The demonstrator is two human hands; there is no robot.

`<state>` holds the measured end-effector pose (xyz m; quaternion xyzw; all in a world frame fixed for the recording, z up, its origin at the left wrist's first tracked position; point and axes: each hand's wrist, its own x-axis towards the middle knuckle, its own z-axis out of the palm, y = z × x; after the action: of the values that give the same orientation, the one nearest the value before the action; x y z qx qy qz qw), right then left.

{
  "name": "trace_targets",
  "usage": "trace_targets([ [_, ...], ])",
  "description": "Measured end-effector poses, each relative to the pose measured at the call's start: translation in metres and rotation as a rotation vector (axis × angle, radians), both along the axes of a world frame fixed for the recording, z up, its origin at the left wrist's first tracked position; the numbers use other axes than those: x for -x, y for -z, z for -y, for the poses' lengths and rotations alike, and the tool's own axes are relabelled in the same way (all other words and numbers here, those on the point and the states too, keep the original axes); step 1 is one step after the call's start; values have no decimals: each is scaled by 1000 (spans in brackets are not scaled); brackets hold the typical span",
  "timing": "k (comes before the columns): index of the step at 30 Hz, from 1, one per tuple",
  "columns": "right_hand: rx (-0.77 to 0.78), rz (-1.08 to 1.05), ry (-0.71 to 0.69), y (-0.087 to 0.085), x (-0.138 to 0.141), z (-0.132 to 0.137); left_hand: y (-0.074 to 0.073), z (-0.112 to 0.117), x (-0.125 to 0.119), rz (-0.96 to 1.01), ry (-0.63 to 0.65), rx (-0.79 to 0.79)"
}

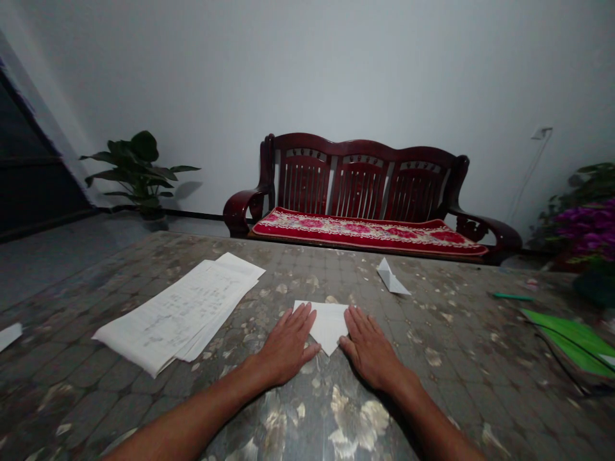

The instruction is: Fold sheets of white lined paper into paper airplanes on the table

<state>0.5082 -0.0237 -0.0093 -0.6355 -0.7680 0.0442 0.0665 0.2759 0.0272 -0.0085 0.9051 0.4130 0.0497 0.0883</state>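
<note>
The folded paper (329, 325) lies near the middle of the desk's near edge, its point toward us, between our two hands. Our left hand (287, 346) is spread flat, palm down, with its fingers at the paper's left side. Our right hand (369, 349) is spread the same way at the right side. Neither hand pinches anything.

In this head view, we judge slipping the main risk: the glossy top of the desk (456, 333) could let the paper skate if one hand presses harder than the other, and uneven pressure could skew or crease it. A wide sweep of either arm could also knock the loose papers nearby.

We count two hands, the one folded paper between them, and a second folded paper (391, 277) toward the far edge. One stack (177, 314) of written sheets sits left of the hands, its sheets too many to count. One scrap (9, 336) lies at the left, with one green pen (512, 296) and one green folder (571, 346) at the right. Beyond the far edge stand one sofa (360, 186), one potted plant (137, 173), and flowers (586, 230).
</note>
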Motion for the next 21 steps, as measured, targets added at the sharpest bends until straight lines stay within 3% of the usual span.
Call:
trace_targets([
  [7,18,10,82,-8,-2,-2,-18,-19,22,48,-62,60],
  [13,-118,60,181,-15,17,-10,-35,-51,-8,193,-87,53],
  [21,-187,50,212,-17,14,-13,-45,-63,-26,-20,-128,100],
])
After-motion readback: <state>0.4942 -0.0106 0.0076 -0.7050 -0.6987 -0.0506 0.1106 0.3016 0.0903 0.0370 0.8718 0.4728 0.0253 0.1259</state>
